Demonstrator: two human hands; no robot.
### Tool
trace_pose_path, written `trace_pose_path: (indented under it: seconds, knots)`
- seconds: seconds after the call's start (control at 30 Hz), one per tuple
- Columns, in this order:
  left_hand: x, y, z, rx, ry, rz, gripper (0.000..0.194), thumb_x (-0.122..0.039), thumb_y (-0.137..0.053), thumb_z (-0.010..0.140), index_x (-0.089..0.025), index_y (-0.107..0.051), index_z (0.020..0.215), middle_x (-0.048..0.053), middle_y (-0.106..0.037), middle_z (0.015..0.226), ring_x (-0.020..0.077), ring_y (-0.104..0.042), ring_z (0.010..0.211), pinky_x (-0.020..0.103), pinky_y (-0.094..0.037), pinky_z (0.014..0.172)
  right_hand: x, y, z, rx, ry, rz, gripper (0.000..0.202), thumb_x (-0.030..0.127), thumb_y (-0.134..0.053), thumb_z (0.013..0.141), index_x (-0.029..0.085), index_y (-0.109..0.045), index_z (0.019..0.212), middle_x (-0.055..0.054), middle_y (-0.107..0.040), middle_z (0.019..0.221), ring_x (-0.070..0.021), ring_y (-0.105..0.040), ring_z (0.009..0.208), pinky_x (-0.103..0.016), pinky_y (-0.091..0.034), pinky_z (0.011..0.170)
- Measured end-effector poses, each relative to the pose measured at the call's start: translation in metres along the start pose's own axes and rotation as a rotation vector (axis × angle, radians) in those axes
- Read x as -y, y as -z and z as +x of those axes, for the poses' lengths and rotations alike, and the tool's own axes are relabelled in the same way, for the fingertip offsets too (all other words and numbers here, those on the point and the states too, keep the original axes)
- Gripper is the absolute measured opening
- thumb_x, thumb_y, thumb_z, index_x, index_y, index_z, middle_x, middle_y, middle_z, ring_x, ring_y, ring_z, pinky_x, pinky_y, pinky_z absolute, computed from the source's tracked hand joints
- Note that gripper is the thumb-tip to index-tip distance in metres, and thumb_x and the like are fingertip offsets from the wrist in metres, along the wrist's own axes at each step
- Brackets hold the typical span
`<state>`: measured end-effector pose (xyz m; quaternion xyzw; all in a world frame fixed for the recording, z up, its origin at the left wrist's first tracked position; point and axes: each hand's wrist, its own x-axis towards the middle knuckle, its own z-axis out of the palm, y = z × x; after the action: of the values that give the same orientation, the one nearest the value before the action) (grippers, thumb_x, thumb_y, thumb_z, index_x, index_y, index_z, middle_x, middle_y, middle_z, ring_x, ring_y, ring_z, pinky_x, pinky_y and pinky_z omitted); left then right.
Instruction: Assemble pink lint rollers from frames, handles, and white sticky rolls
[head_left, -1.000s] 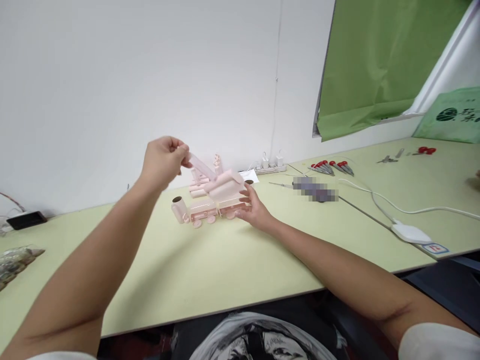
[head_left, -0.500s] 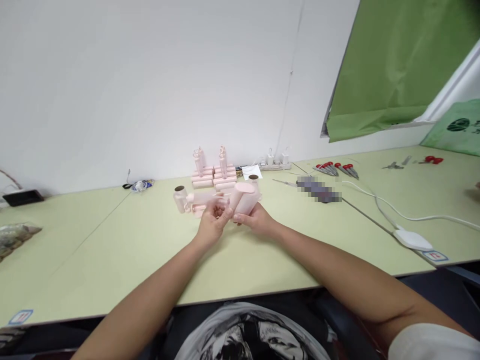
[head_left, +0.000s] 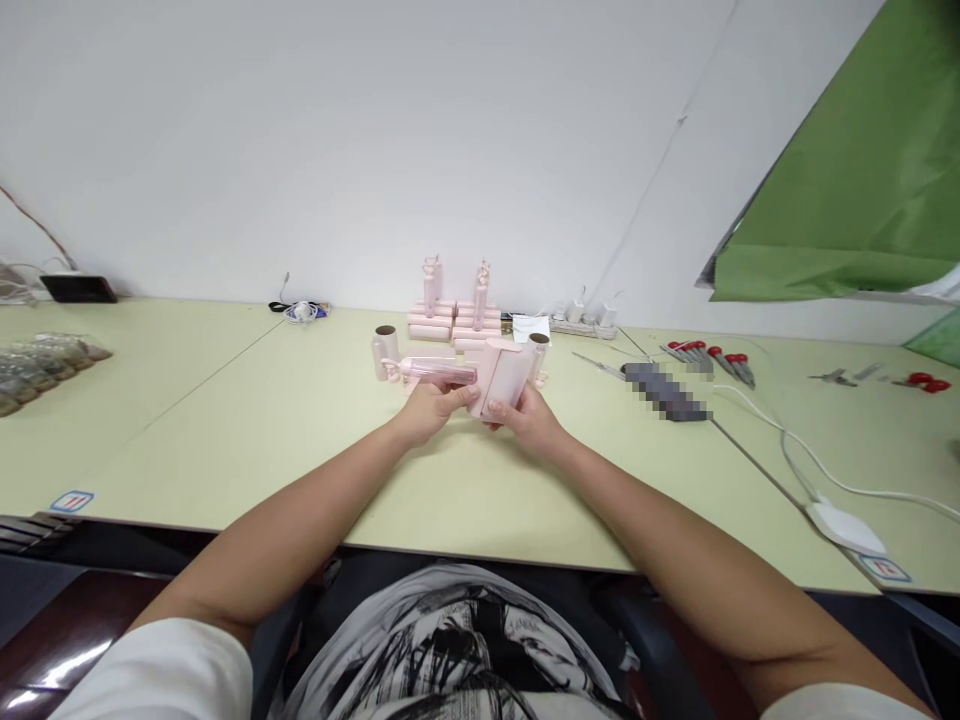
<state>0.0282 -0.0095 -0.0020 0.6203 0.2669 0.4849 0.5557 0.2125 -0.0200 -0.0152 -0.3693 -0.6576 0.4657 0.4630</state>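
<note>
A pale pink flat case with rounded sides [head_left: 504, 380] is held tilted above the table between my two hands. My right hand [head_left: 534, 422] wraps its right side, thumb across the front. My left hand [head_left: 429, 408] is closed at its lower left edge, thumb pressed to it; its other fingers are partly hidden. Just above those fingers, a pink see-through tube [head_left: 439, 370] lies sideways; whether they touch it I cannot tell. Two pale cylinders with dark open tops stand close by, a left one [head_left: 385, 352] and a right one [head_left: 537, 355], the latter partly covered by the case.
Pink cases [head_left: 430, 328] are stacked by the wall, with upright pink tubes [head_left: 481, 300] on them. To the right lie a blurred-out dark item [head_left: 664, 390], red-tipped tools [head_left: 731, 365], a white cable and a white charger [head_left: 847, 527]. Bagged items [head_left: 45, 370] sit far left.
The view has shifted, so the table appears higher and my left sleeve shows. The case has turned in my hands, now showing its broad side with a seam line.
</note>
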Motion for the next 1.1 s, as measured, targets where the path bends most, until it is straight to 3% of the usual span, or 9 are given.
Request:
trace_pose_path:
  seconds: [0.27, 0.43, 0.53, 0.63, 0.7, 0.8, 0.9, 1.1]
  knots:
    - [-0.005, 0.000, 0.000, 0.076, -0.033, -0.053, 0.045, -0.047, -0.073, 0.074, -0.017, -0.071, 0.107, 0.010, -0.073, 0.096, 0.0255, -0.068, 0.086, 0.039, -0.054, 0.079, 0.003, 0.000, 0.000, 0.010, 0.049, -0.007, 0.067, 0.069, -0.069, 0.068, 0.017, -0.053, 0.109, -0.007, -0.064, 0.087, -0.0170, -0.056, 0.067, -0.032, -0.050, 0.057]
    - [0.001, -0.003, 0.000, -0.013, -0.082, -0.003, 0.038, -0.046, -0.073, 0.075, -0.016, -0.073, 0.098, 0.008, -0.073, 0.094, 0.0241, -0.066, 0.090, 0.035, -0.052, 0.082, -0.001, -0.003, 0.000, 0.023, 0.020, 0.000, 0.062, 0.065, -0.070, 0.070, 0.017, -0.053, 0.107, -0.006, -0.062, 0.083, -0.0166, -0.057, 0.065, -0.031, -0.050, 0.056]
    - [0.002, 0.002, 0.004, -0.137, -0.069, -0.093, 0.037, -0.046, -0.075, 0.072, -0.015, -0.072, 0.093, 0.007, -0.073, 0.092, 0.0229, -0.066, 0.091, 0.034, -0.052, 0.082, -0.001, -0.001, 0.002, -0.045, 0.002, 0.001, 0.062, 0.067, -0.067, 0.071, 0.018, -0.053, 0.106, -0.006, -0.063, 0.085, -0.0167, -0.058, 0.063, -0.032, -0.051, 0.055]
    - [-0.004, 0.014, 0.011, -0.395, -0.069, -0.206, 0.042, -0.048, -0.079, 0.066, -0.017, -0.067, 0.091, 0.003, -0.070, 0.080, 0.0189, -0.066, 0.079, 0.029, -0.052, 0.069, -0.003, 0.006, 0.004, -0.110, -0.023, -0.091, 0.060, 0.065, -0.065, 0.074, 0.018, -0.054, 0.110, -0.007, -0.065, 0.089, -0.0177, -0.059, 0.066, -0.032, -0.051, 0.057]
    - [-0.010, 0.024, 0.014, -0.521, -0.067, -0.232, 0.043, -0.050, -0.078, 0.065, -0.018, -0.062, 0.088, -0.001, -0.063, 0.066, 0.0157, -0.062, 0.063, 0.025, -0.048, 0.055, -0.005, 0.011, 0.005, -0.110, -0.030, -0.214, 0.057, 0.058, -0.067, 0.076, 0.020, -0.056, 0.117, -0.008, -0.067, 0.099, -0.0209, -0.063, 0.079, -0.035, -0.053, 0.067]
    - [-0.017, 0.038, 0.017, -0.650, -0.094, -0.262, 0.040, -0.049, -0.076, 0.068, -0.018, -0.058, 0.087, -0.003, -0.059, 0.064, 0.0124, -0.058, 0.056, 0.022, -0.045, 0.048, -0.007, 0.014, 0.005, -0.107, -0.039, -0.433, 0.064, 0.048, -0.073, 0.074, 0.021, -0.054, 0.130, -0.011, -0.063, 0.122, -0.0283, -0.060, 0.108, -0.042, -0.049, 0.090]
    - [-0.020, 0.045, 0.019, -0.739, -0.107, -0.297, 0.039, -0.045, -0.075, 0.067, -0.017, -0.055, 0.085, -0.004, -0.058, 0.066, 0.0102, -0.056, 0.055, 0.020, -0.046, 0.047, -0.005, 0.011, 0.003, -0.087, -0.033, -0.593, 0.074, 0.041, -0.075, 0.072, 0.020, -0.049, 0.138, -0.014, -0.056, 0.135, -0.0310, -0.054, 0.119, -0.046, -0.043, 0.098]
    - [-0.020, 0.042, 0.020, -0.764, -0.117, -0.346, 0.036, -0.041, -0.075, 0.067, -0.017, -0.053, 0.083, -0.004, -0.057, 0.067, 0.0103, -0.056, 0.056, 0.020, -0.045, 0.047, -0.003, 0.003, 0.000, 0.057, 0.059, -0.744, 0.059, 0.033, -0.071, 0.076, 0.017, -0.057, 0.131, -0.014, -0.059, 0.127, -0.0264, -0.057, 0.107, -0.043, -0.046, 0.091]
